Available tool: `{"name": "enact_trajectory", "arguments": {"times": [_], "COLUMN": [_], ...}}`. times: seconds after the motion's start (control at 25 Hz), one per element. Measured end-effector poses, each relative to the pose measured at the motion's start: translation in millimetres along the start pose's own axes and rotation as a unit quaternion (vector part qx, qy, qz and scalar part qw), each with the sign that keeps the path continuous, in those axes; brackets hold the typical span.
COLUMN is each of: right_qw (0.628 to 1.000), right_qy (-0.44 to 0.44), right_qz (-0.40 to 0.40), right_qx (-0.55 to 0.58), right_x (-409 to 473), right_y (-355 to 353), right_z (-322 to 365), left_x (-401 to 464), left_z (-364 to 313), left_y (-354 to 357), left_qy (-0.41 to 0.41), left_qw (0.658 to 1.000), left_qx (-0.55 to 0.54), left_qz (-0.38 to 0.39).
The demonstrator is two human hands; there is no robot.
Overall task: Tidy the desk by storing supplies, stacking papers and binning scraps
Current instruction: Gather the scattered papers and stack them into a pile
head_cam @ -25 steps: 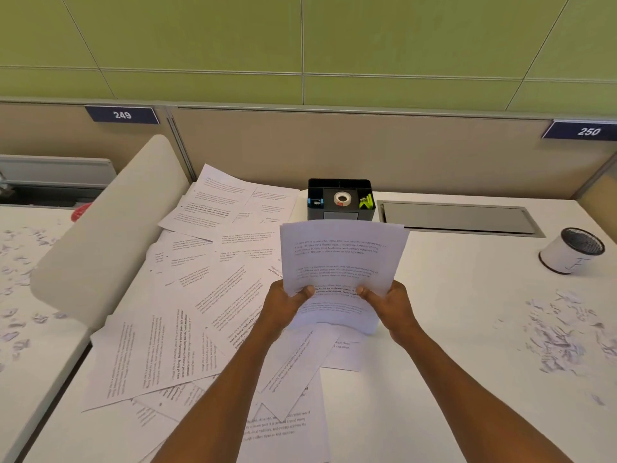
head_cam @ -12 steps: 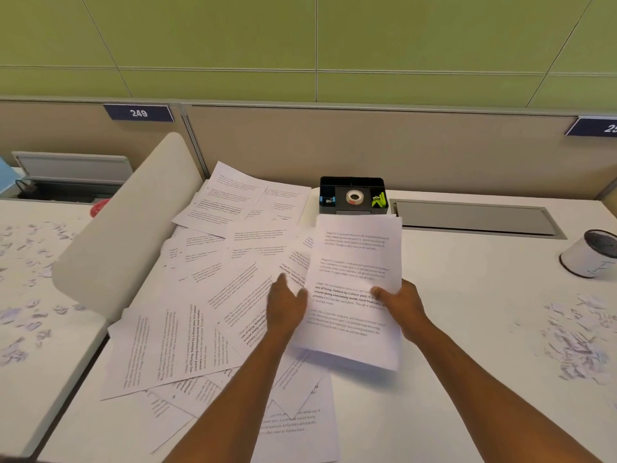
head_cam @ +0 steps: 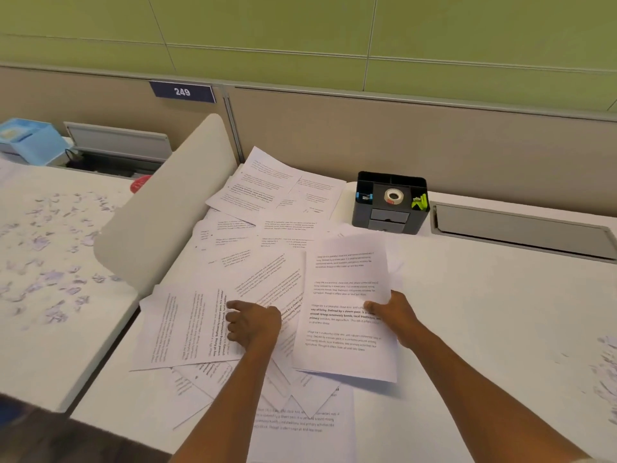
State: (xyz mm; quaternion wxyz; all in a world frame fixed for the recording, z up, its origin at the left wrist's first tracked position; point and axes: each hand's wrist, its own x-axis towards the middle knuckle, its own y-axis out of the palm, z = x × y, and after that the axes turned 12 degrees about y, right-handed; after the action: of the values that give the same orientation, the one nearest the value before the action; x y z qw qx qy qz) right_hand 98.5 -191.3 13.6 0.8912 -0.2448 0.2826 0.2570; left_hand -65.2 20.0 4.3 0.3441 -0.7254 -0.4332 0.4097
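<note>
Papers spread left, bare desk to your right.
Your right hand (head_cam: 395,317) pinches the gathered paper stack (head_cam: 347,309) at its right edge; your left hand (head_cam: 253,324), fingers curled, presses a sideways sheet (head_cam: 187,325) flat on the white desk (head_cam: 484,312).

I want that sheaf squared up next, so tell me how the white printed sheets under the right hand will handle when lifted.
The white printed sheets look thin, so probably floppy and light. The right hand pinches just one edge; loose pages may fan or slide apart.
</note>
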Motion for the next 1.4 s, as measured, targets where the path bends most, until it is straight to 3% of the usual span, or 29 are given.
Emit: {"name": "enact_trajectory", "arguments": {"times": [0.24,0.44,0.6,0.72,0.88,1.2,1.4], "right_qw": [0.994,0.993,0.991,0.992,0.998,0.991,0.985], "right_qy": [0.002,0.014,0.014,0.013,0.01,-0.014,-0.028], "right_qz": [-0.007,-0.025,-0.041,-0.039,-0.015,-0.052,-0.091], "right_qx": [-0.106,-0.119,-0.125,-0.121,-0.063,0.12,0.147], "right_x": [5,6,5,5,5,3,3], "right_y": [27,31,34,33,28,-25,-56], "right_z": [7,3,1,0,-4,-5,-3], "left_x": [10,19,19,14,3,21,42], "left_z": [0,1,4,1,3,2,-16], "left_y": [-11,-15,-15,-11,-2,-31,-71], "left_qy": [-0.077,-0.09,-0.072,-0.019,-0.013,0.104,0.144], "left_qw": [0.99,0.979,0.978,0.963,0.901,0.872,0.839], "left_qx": [-0.118,-0.181,-0.188,-0.265,-0.426,-0.472,-0.514], "left_qz": [0.026,0.035,0.05,0.049,0.076,0.079,0.111]}}
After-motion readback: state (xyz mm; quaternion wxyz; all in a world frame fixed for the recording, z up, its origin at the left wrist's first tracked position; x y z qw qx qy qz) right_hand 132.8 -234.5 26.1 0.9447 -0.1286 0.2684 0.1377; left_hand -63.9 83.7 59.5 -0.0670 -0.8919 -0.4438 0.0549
